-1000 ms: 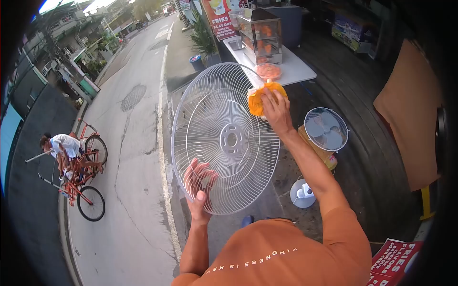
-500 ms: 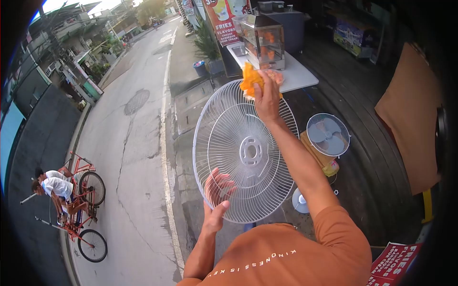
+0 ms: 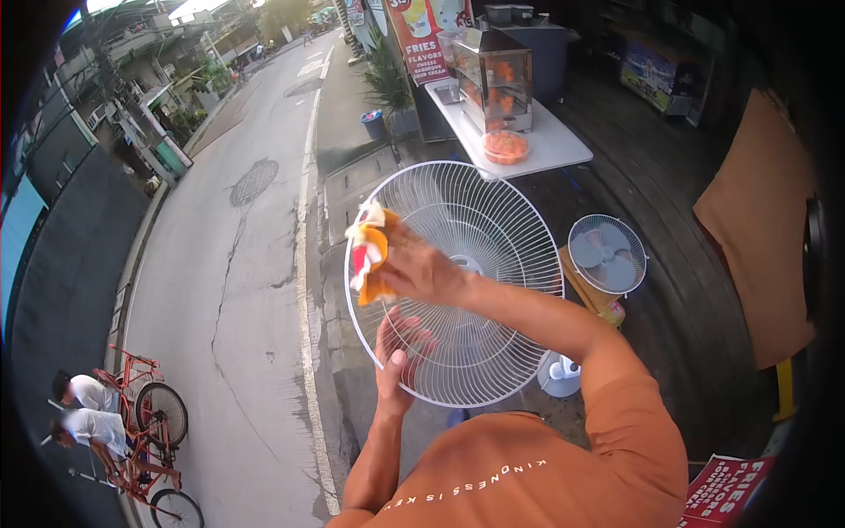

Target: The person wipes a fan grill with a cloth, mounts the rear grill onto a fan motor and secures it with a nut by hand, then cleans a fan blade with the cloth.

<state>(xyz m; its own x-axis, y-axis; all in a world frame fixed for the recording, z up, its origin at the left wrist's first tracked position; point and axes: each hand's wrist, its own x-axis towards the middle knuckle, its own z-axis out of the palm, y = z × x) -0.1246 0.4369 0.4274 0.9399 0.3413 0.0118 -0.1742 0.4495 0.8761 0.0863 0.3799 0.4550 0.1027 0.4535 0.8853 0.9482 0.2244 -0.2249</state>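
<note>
A round white wire fan grille (image 3: pixel 480 352) is held up in front of my chest. My left hand (image 3: pixel 398 356) grips its lower left rim, thumb on the near side and fingers behind the wires. My right hand (image 3: pixel 424 267) is closed on an orange, white and red cloth (image 3: pixel 371 255) at the grille's left edge, with the forearm crossing over the grille. To the right, a fan with grey blades (image 3: pixel 607 253) lies inside its own cage, and a white fan base (image 3: pixel 560 374) stands on the ground, partly behind my arm.
A white table (image 3: pixel 559 150) ahead bears a glass food warmer (image 3: pixel 495 84) and a tub of orange food (image 3: pixel 505 148). Brown cardboard (image 3: pixel 761 238) stands at right. Two people (image 3: pixel 97 427) ride a red pedal tricycle (image 3: pixel 163 414) on the street at left.
My right hand has swept with the cloth from the grille's upper right, over its top, to its left edge. The grille has shifted slightly right. The tricycle has moved down the view.
</note>
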